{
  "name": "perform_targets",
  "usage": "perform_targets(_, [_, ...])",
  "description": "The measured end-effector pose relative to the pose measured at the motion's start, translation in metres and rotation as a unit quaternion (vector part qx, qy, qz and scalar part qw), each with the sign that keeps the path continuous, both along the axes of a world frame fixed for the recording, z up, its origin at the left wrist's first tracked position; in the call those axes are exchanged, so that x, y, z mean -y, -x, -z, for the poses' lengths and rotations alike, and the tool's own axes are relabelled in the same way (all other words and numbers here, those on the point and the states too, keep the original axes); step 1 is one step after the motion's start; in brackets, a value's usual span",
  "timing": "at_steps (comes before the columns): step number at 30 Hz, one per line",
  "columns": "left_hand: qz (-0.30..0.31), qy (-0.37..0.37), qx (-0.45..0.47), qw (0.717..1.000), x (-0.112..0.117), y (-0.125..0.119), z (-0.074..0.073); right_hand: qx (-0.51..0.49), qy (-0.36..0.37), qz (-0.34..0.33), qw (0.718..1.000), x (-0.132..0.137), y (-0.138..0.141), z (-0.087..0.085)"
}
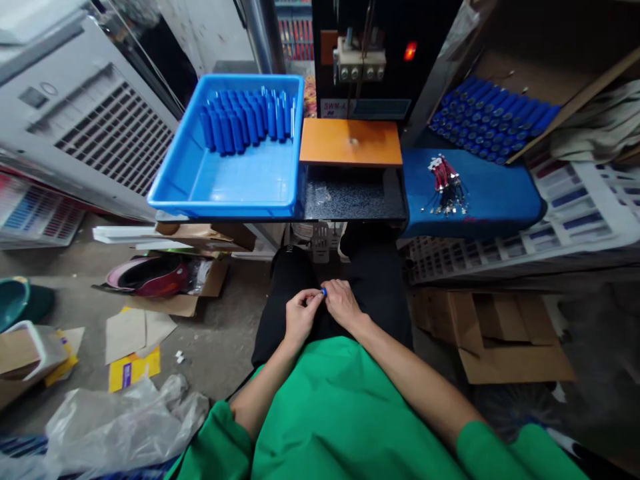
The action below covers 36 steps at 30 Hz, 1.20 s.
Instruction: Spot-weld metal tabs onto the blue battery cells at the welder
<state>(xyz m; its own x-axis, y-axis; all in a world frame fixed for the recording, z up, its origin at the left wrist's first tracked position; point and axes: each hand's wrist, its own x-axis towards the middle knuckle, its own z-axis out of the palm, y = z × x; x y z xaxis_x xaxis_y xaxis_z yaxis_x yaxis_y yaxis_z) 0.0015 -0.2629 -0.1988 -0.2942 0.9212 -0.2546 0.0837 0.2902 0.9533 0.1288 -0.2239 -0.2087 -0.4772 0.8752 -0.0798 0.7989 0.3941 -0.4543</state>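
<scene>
Cannot see most of the blue piece (pixel 324 291), hidden by the right hand (pixel 344 305); nor the whole bucket (pixel 39 303), cut off left.

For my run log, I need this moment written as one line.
left hand: pinching small blue piece | right hand: curled at it | blue tray: standing blue cylinders | blue mat: wires
</scene>
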Motion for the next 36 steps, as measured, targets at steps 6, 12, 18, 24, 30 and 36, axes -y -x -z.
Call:
perform_targets(6, [0.030, 0.010, 0.004, 0.999, -0.001, 0.005, -0.003, 0.005, -0.008, -0.016, 1.000, 0.001, -0.001, 0.000])
perform_targets(12, [0.077, 0.002, -0.011, 0.997, -0.002, 0.006, -0.003, 0.012, 0.017, -0.019, 1.000, 0.004, -0.002, 0.000])
perform_targets(18, [0.137, -0.015, -0.044, 0.990, -0.002, 0.003, 0.001, 0.027, 0.060, -0.013, 0.998, 0.010, -0.001, 0.001])
perform_targets(24, [0.183, -0.020, -0.061, 0.981, 0.000, 0.005, 0.001, 0.031, 0.075, -0.038, 0.996, 0.009, -0.005, -0.003])
perform_targets(30, [0.257, -0.037, -0.065, 0.964, 0.001, 0.016, -0.001, -0.077, 0.136, -0.070, 0.985, 0.002, -0.012, -0.006])
perform_targets(36, [0.258, -0.068, -0.152, 0.952, 0.006, 0.011, 0.006, -0.029, 0.175, -0.089, 0.980, 0.005, -0.014, 0.002])
